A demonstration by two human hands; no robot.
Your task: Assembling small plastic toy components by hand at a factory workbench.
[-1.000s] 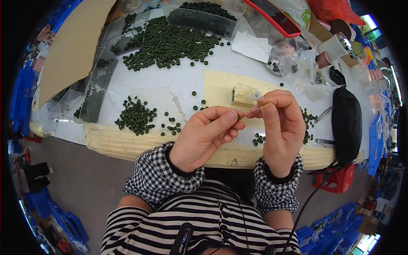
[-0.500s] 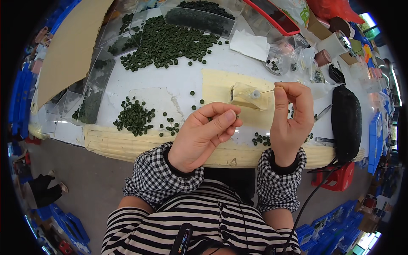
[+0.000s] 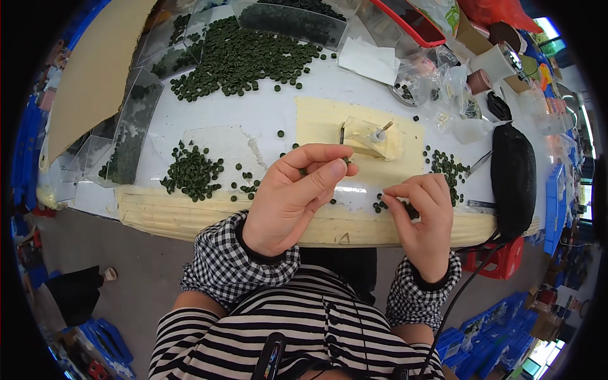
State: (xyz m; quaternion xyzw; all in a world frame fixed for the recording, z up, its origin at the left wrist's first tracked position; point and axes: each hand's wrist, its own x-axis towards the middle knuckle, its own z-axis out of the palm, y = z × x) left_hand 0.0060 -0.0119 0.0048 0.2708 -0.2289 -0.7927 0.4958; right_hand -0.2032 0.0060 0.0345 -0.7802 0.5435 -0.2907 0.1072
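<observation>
My left hand [image 3: 288,196] is held over the front of the table, thumb and forefinger pinched on a small dark green bead that mostly hides behind the fingertips. Further right, my right hand [image 3: 423,218] is lowered beside some loose green beads [image 3: 379,206]. Its thumb and forefinger tips come together; whatever lies between them is too small to make out. Beyond both hands sits a cream-wrapped block [image 3: 367,140] with a pale round nub [image 3: 380,135] on it. A thin brown stick-like handle [image 3: 387,126] slants up from the nub.
Green beads lie in a big heap [image 3: 234,60] at the back, a smaller pile [image 3: 192,172] at left and a scatter [image 3: 448,168] at right. Tweezers [image 3: 479,163] and a black pouch [image 3: 514,177] are at the right. Clear trays [image 3: 136,126] and cardboard [image 3: 95,82] stand left.
My right hand has let go of the thin needle-like tool and moved down toward the near beads. The left hand still pinches at nearly the same place.
</observation>
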